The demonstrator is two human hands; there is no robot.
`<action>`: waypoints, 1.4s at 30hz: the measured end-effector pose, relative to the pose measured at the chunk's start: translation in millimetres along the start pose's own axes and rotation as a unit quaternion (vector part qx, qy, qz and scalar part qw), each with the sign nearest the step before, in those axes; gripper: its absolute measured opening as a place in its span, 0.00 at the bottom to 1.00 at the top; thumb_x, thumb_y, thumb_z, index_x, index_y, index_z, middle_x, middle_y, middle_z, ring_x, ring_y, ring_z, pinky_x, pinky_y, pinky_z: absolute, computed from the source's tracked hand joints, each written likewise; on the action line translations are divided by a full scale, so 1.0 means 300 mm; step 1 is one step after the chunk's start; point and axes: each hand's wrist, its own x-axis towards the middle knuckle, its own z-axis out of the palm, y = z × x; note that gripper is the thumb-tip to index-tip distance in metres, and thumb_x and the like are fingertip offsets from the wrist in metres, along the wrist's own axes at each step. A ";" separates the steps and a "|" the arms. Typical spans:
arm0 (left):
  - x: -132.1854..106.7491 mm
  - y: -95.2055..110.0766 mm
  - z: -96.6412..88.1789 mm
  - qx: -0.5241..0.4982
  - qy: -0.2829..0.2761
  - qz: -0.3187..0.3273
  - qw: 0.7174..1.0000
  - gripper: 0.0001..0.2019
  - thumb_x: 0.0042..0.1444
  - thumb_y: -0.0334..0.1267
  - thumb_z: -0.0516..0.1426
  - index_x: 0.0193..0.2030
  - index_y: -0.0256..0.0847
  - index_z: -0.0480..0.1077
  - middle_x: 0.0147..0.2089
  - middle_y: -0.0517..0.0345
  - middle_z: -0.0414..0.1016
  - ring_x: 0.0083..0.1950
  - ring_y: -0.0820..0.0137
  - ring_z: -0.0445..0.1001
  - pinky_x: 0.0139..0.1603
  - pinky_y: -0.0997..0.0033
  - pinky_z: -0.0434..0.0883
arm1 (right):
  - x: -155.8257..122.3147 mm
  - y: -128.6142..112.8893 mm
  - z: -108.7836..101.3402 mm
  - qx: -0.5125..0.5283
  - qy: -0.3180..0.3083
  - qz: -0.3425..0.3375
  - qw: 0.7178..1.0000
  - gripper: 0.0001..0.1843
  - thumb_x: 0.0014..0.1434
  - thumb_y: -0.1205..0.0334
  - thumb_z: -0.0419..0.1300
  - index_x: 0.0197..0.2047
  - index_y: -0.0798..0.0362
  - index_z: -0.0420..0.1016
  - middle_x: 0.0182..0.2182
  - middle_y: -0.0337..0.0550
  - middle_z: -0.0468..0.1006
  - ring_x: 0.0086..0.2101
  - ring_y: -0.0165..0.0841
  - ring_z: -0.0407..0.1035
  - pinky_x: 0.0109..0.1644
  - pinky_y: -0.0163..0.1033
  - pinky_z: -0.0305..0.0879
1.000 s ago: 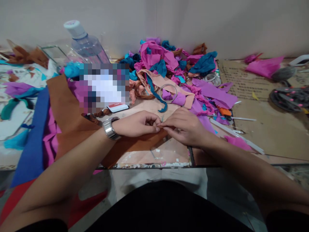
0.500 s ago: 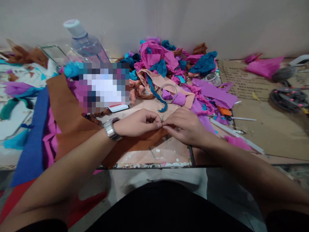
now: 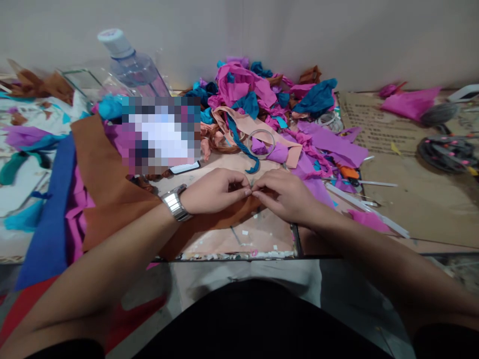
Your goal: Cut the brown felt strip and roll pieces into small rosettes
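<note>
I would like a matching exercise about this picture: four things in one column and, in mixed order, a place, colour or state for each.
1 water bottle
2 wristwatch
3 clear ring
4 brown paper sheet

a silver band
b edge pinched by left hand and right hand
c back left, near the wall
d lying among paper scraps

Pairs: 1-c, 2-a, 3-d, 4-b

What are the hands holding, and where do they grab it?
The left hand and right hand seem to pinch the brown paper sheet at its pointed end.
</note>
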 end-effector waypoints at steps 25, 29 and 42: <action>-0.009 0.030 0.030 0.115 0.107 0.080 0.984 0.08 0.67 0.38 0.56 0.42 0.40 0.77 0.38 0.58 0.82 0.37 0.70 0.76 0.41 0.70 0.68 | 0.016 -0.012 -0.015 -0.023 -0.025 0.077 0.996 0.02 0.64 0.64 0.58 0.37 0.51 0.70 0.36 0.44 0.77 0.41 0.40 0.69 0.50 0.47 0.56; -0.013 0.031 0.032 0.101 0.113 0.089 0.984 0.08 0.66 0.38 0.56 0.43 0.40 0.77 0.39 0.58 0.82 0.38 0.70 0.76 0.42 0.70 0.68 | 0.012 -0.012 -0.018 -0.025 -0.015 0.076 0.997 0.05 0.67 0.61 0.58 0.40 0.51 0.73 0.38 0.46 0.78 0.44 0.41 0.69 0.52 0.48 0.57; -0.009 0.030 0.039 0.146 0.131 0.083 0.977 0.12 0.68 0.42 0.56 0.43 0.41 0.80 0.38 0.57 0.84 0.37 0.68 0.79 0.40 0.70 0.67 | 0.006 -0.014 -0.020 -0.049 0.025 0.046 0.997 0.03 0.65 0.63 0.61 0.38 0.49 0.75 0.35 0.43 0.81 0.47 0.43 0.70 0.56 0.52 0.55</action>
